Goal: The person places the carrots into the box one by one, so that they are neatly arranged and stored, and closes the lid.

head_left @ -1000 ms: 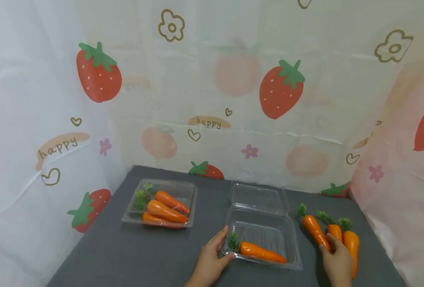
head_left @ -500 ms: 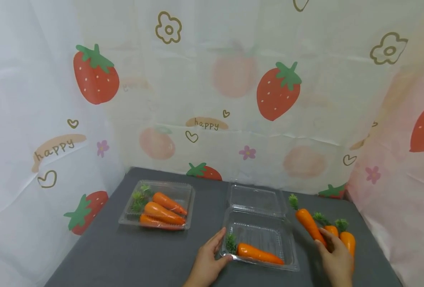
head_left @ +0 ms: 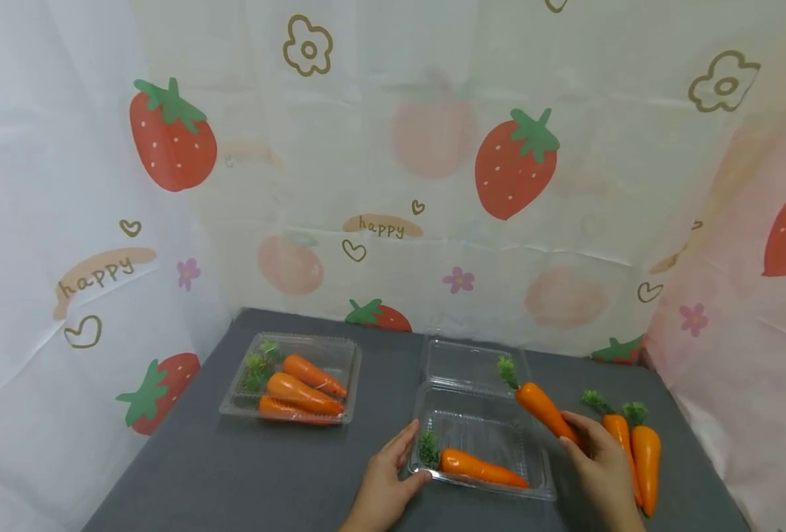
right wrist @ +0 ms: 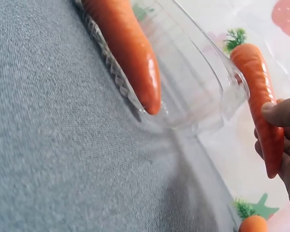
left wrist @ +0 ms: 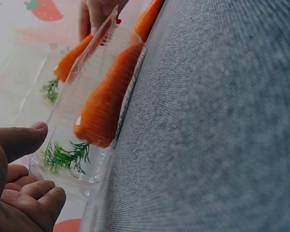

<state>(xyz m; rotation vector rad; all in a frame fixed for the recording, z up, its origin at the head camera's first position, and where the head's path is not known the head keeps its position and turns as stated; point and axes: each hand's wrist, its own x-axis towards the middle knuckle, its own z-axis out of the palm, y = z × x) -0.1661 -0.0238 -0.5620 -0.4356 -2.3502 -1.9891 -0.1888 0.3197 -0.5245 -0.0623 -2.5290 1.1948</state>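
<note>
My right hand (head_left: pixel 602 465) holds an orange toy carrot (head_left: pixel 541 408) by its narrow end, thumb on one side and fingers on the other. Its green leafy top points up and left, over the right side of an open clear plastic clamshell box (head_left: pixel 549 473). Inside that box, along the front wall, lies another carrot (head_left: pixel 479 467), its leaves at the left. My left hand (head_left: pixel 385 480) grips the box's front left corner, the thumb at the front and the fingers along the left side. In the left wrist view, the fingers (left wrist: pixel 43 195) curl beside the corner.
A lidded clear box (head_left: pixel 349 347) with several carrots stands at the left. The open box's lid (head_left: pixel 476 362) lies back behind it. Two loose carrots (head_left: pixel 646 465) rest on the grey table (head_left: pixel 233 480) to the right. A printed curtain (head_left: pixel 380 148) surrounds the table.
My right hand has lifted one carrot from the group at the right and moved it left to the open box's right side. My left hand stays at the box corner.
</note>
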